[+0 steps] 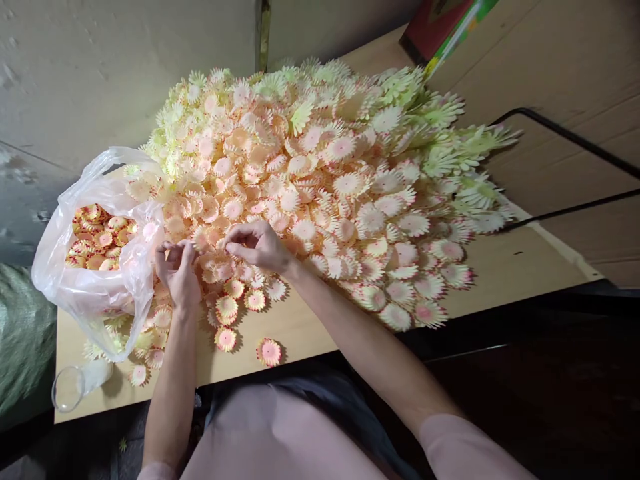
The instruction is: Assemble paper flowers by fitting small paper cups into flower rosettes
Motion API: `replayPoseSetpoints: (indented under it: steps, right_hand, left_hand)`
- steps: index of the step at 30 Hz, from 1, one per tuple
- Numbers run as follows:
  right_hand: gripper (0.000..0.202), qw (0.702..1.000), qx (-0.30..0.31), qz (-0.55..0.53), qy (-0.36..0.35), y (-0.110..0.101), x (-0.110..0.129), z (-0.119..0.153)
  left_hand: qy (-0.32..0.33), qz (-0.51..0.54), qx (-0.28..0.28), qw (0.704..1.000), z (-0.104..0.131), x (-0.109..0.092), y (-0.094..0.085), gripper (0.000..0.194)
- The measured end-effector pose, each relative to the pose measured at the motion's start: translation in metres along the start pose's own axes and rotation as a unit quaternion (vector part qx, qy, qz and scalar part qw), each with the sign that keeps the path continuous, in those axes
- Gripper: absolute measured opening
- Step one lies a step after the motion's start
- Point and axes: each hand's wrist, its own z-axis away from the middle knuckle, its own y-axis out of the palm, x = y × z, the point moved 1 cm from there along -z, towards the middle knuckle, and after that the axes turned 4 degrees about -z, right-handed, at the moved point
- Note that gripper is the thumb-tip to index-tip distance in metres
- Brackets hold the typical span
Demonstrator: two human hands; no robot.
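A large heap of pale flower-shaped petal pieces (pixel 345 183) with pink tips covers much of the table. My left hand (pixel 179 267) is raised over the heap's near left part, fingers curled and pressed together. To its right, my right hand (pixel 257 247) pinches thumb and forefinger, pointing toward the left hand. The two hands are apart. Anything between the fingers of either hand is too small to make out. Left of my left hand stands an open clear plastic bag (pixel 100 293) holding red-edged yellow flower pieces (pixel 103 239).
A clear cup (pixel 70 389) lies at the table's near left corner. One loose flower piece (pixel 269 352) sits near the front edge of the table (pixel 305 330). A black metal bar (pixel 575 139) crosses at the right, and a green sack (pixel 25 340) is at the far left.
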Motion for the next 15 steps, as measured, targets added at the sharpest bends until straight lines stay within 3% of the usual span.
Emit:
replayPoseSetpoints:
  steps: [5, 9, 13, 15]
  right_hand:
    - [0.015, 0.999, 0.006, -0.05, 0.012, 0.0, 0.004, 0.001]
    - [0.026, 0.999, 0.034, -0.021, 0.027, 0.006, 0.004, 0.001]
    - [0.033, 0.999, 0.044, 0.01, 0.025, 0.009, 0.003, 0.001]
    - [0.034, 0.999, 0.034, 0.03, 0.025, 0.009, 0.003, 0.001]
  left_hand:
    - [0.024, 0.0, -0.024, 0.999, -0.004, -0.003, -0.005, 0.042]
    - [0.059, -0.029, 0.029, 0.997, 0.005, -0.005, 0.003, 0.043]
    - [0.054, -0.062, 0.104, 0.991, 0.011, -0.006, 0.009, 0.044]
    - [0.05, -0.072, 0.114, 0.99, 0.012, -0.006, 0.009, 0.043]
